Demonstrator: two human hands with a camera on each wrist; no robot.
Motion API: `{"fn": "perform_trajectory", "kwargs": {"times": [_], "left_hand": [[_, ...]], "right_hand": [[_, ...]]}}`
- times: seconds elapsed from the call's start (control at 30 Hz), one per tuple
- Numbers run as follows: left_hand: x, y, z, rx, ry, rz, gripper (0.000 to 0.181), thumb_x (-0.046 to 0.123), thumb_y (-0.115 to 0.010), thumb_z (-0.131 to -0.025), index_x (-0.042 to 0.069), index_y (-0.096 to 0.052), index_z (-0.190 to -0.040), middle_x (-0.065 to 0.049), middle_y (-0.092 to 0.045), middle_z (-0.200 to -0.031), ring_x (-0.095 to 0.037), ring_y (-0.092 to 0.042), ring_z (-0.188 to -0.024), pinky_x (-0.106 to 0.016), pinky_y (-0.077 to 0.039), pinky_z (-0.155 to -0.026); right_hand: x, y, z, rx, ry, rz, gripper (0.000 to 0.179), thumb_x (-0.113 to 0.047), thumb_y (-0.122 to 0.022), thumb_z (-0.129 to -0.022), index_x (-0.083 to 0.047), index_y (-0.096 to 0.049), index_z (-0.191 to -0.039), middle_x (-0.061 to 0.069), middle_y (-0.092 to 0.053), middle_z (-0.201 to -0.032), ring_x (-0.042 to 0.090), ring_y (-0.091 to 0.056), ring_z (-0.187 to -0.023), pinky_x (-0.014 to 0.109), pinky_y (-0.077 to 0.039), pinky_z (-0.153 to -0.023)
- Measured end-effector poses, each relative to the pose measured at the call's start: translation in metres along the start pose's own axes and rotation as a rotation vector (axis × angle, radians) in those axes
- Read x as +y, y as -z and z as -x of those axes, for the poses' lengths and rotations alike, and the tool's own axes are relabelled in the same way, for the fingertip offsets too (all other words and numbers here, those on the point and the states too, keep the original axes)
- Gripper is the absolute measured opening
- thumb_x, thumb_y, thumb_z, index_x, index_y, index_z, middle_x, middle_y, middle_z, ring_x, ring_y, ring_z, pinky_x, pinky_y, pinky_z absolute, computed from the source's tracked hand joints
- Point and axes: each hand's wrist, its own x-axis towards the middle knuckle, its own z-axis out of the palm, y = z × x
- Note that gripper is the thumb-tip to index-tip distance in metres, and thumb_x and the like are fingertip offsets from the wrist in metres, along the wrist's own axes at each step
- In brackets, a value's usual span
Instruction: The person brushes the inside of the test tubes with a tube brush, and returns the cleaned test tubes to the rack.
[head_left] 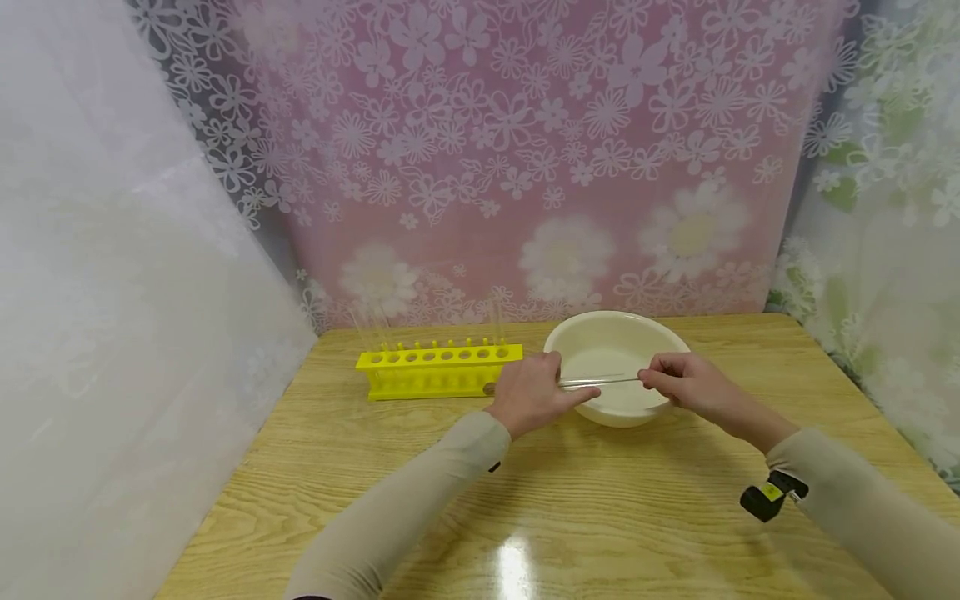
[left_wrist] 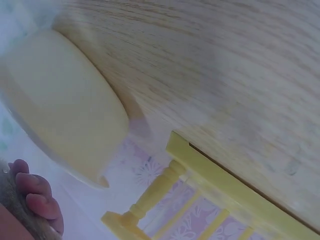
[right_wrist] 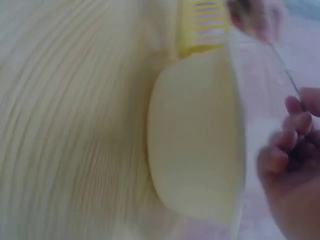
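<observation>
My left hand (head_left: 531, 390) grips a clear glass test tube (head_left: 579, 383), its open end pointing right over a cream basin (head_left: 618, 418). From that end runs the thin twisted wire handle of a test tube brush (head_left: 621, 380); the handle (right_wrist: 286, 70) also shows in the right wrist view. My right hand (head_left: 693, 387) pinches the wire's outer end between thumb and forefinger, above the basin's right side. A small brownish end (head_left: 489, 388) shows left of my left hand. In the left wrist view, curled fingers (left_wrist: 40, 197) show, but the tube is hidden.
A yellow test tube rack (head_left: 427, 395) stands left of the basin. Clear tubes stand in its left end, and another tube (head_left: 497, 321) stands at its right end. Flowered curtains (head_left: 510, 167) hang behind and beside the wooden table (head_left: 600, 517).
</observation>
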Motion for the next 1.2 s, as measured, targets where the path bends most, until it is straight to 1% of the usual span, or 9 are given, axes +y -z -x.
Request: {"fn": "perform_trajectory", "kwargs": {"times": [0.17, 0.3, 0.4, 0.47, 0.57, 0.7, 0.93, 1.03, 1.2], "left_hand": [[-0.003, -0.001, 0.000, 0.002, 0.002, 0.039, 0.058, 0.078, -0.061, -0.082, 0.022, -0.050, -0.076, 0.008, -0.051, -0.062, -0.008, -0.045, -0.046, -0.024, -0.034, -0.042], [-0.004, 0.000, -0.001, -0.011, 0.005, 0.041, 0.059, 0.080, -0.060, -0.081, 0.022, -0.051, -0.074, 0.009, -0.051, -0.061, -0.008, -0.046, -0.046, -0.025, -0.034, -0.042], [-0.004, 0.000, -0.001, -0.006, -0.006, 0.026, 0.060, 0.082, -0.058, -0.080, 0.023, -0.051, -0.073, 0.010, -0.050, -0.060, -0.008, -0.044, -0.045, -0.025, -0.033, -0.041], [-0.004, -0.002, 0.000, 0.014, -0.024, 0.012, 0.060, 0.082, -0.058, -0.080, 0.024, -0.050, -0.071, 0.011, -0.049, -0.058, -0.008, -0.042, -0.043, -0.024, -0.033, -0.040], [-0.004, -0.003, 0.000, 0.043, -0.047, 0.005, 0.059, 0.082, -0.059, -0.080, 0.024, -0.050, -0.070, 0.011, -0.048, -0.056, -0.007, -0.041, -0.041, -0.024, -0.032, -0.039], [-0.003, -0.004, 0.000, 0.045, -0.063, 0.006, 0.059, 0.082, -0.059, -0.080, 0.024, -0.052, -0.069, 0.012, -0.048, -0.056, -0.007, -0.041, -0.041, -0.023, -0.033, -0.038], [-0.004, -0.002, 0.000, 0.033, -0.062, -0.011, 0.059, 0.082, -0.058, -0.081, 0.024, -0.052, -0.070, 0.011, -0.049, -0.057, -0.007, -0.042, -0.041, -0.023, -0.032, -0.038], [-0.004, -0.001, 0.000, 0.025, -0.059, -0.022, 0.059, 0.081, -0.058, -0.081, 0.024, -0.052, -0.070, 0.010, -0.049, -0.057, -0.007, -0.042, -0.041, -0.023, -0.032, -0.038], [-0.004, -0.001, 0.000, 0.034, -0.066, -0.047, 0.060, 0.082, -0.058, -0.081, 0.023, -0.052, -0.069, 0.010, -0.048, -0.057, -0.007, -0.041, -0.040, -0.022, -0.031, -0.038]], "right_hand": [[0.009, -0.007, 0.002, 0.242, 0.424, 0.534, 0.007, -0.017, -0.074, -0.093, -0.014, -0.068, -0.094, -0.003, -0.059, -0.078, 0.006, -0.048, -0.066, 0.024, -0.042, -0.059], [0.013, -0.008, 0.000, 0.383, 0.740, 0.823, 0.024, -0.031, -0.061, -0.102, -0.010, -0.067, -0.094, -0.002, -0.061, -0.086, 0.008, -0.055, -0.077, 0.026, -0.048, -0.064], [0.014, -0.007, -0.002, 0.416, 0.904, 0.942, 0.044, -0.036, -0.041, -0.110, -0.005, -0.066, -0.090, 0.003, -0.061, -0.084, 0.014, -0.057, -0.074, 0.030, -0.051, -0.058], [0.014, -0.007, -0.002, 0.414, 0.994, 1.015, 0.045, -0.029, -0.039, -0.111, -0.002, -0.065, -0.088, 0.007, -0.059, -0.080, 0.018, -0.057, -0.069, 0.031, -0.051, -0.054], [0.017, -0.004, -0.002, 0.388, 1.050, 1.150, 0.042, -0.019, -0.035, -0.112, 0.003, -0.063, -0.089, 0.012, -0.059, -0.079, 0.023, -0.058, -0.068, 0.033, -0.052, -0.053], [0.021, -0.002, -0.002, 0.353, 1.042, 1.232, 0.043, -0.017, -0.032, -0.112, 0.004, -0.062, -0.089, 0.014, -0.060, -0.080, 0.024, -0.059, -0.069, 0.034, -0.054, -0.056], [0.014, -0.005, 0.002, 0.306, 0.898, 1.023, 0.048, -0.031, -0.031, -0.113, -0.006, -0.062, -0.086, 0.003, -0.060, -0.078, 0.013, -0.055, -0.066, 0.028, -0.050, -0.054], [0.010, -0.007, 0.006, 0.255, 0.760, 0.883, 0.030, -0.028, -0.048, -0.109, -0.013, -0.062, -0.087, -0.005, -0.058, -0.077, 0.004, -0.049, -0.065, 0.023, -0.046, -0.056], [0.002, -0.005, 0.010, 0.094, 0.414, 0.520, 0.012, -0.009, -0.066, -0.098, -0.016, -0.064, -0.088, -0.010, -0.052, -0.068, -0.001, -0.038, -0.056, 0.022, -0.038, -0.053]]}}
